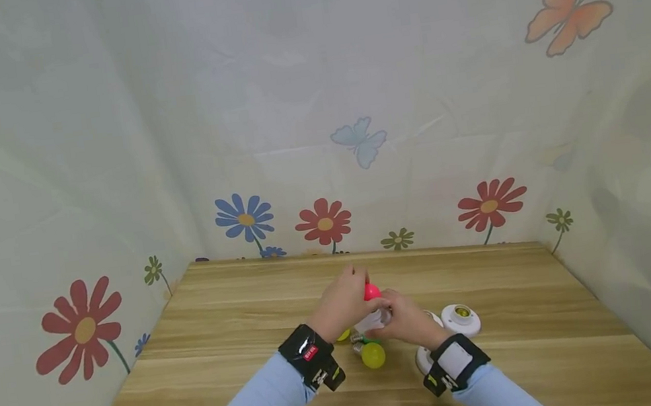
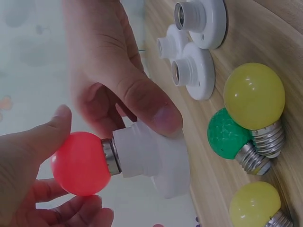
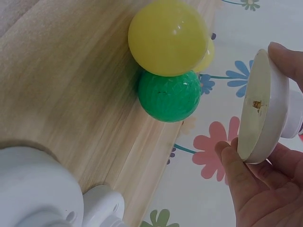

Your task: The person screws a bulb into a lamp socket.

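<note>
The left hand (image 1: 341,306) holds a red bulb (image 2: 80,163) by its globe, the thumb on one side and the other fingers curled round the opposite side, parted only by the globe's width. The right hand (image 1: 410,321) grips a white socket (image 2: 173,165) by the rim of its round base, thumb and fingers bent about the edge. Both things are held up above the bench (image 1: 201,381), with the metal screw end of the bulb at the mouth of the socket and part of its silver collar showing between them. Below the hands lie a yellow bulb (image 2: 254,97), a green bulb (image 2: 227,135) close against it, and a second yellow bulb (image 2: 255,203) near by. Three spare sockets (image 2: 196,71) sit grouped on the bench on the right hand's side, mouths upward, and a cloth (image 1: 288,99) printed with flowers and butterflies hangs behind
</note>
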A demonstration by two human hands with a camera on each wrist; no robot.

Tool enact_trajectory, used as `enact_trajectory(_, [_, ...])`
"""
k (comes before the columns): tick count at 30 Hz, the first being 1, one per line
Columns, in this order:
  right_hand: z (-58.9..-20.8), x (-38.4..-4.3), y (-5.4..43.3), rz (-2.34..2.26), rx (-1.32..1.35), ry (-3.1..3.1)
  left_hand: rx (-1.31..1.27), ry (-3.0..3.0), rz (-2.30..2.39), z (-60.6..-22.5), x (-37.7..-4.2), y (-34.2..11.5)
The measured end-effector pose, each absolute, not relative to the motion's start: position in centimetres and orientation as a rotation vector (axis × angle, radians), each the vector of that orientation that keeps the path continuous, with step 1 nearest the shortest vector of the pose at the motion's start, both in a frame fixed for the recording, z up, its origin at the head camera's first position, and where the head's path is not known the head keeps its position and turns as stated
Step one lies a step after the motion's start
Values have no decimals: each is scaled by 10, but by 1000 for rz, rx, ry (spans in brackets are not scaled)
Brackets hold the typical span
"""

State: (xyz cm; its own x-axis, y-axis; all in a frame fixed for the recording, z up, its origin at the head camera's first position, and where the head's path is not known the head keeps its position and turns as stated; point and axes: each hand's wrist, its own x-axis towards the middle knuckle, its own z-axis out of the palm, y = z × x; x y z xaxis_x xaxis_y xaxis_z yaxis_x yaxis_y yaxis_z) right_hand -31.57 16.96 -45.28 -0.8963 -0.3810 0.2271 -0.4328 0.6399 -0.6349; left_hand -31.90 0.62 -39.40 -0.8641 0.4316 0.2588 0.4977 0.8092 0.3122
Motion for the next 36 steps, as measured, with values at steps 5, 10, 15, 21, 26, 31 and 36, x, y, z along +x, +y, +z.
enact_trajectory(5, [-452, -316, 169, 1134, 657, -2796, -757, -2827, -610, -392, -319, 6])
enact_trajectory(10, [-451, -316, 170, 1134, 655, -2796, -807, -2842, -641, -388, -319, 6])
enact_trajectory(15, [-452, -316, 171, 1117, 675, -2788, -852, -2869, -642, -386, -319, 7])
enact_trajectory(21, [-452, -316, 170, 1123, 686, -2783, -798, -2869, -672, -384, -318, 5])
enact_trajectory(26, [-451, -315, 170, 1152, 677, -2788, -704, -2813, -565, -385, -315, 5])
enact_trajectory(31, [-452, -315, 169, 1118, 672, -2797, -692, -2819, -552, -387, -314, 4])
enact_trajectory(36, [-453, -315, 169, 1092, 673, -2789, -727, -2848, -666, -388, -315, 4])
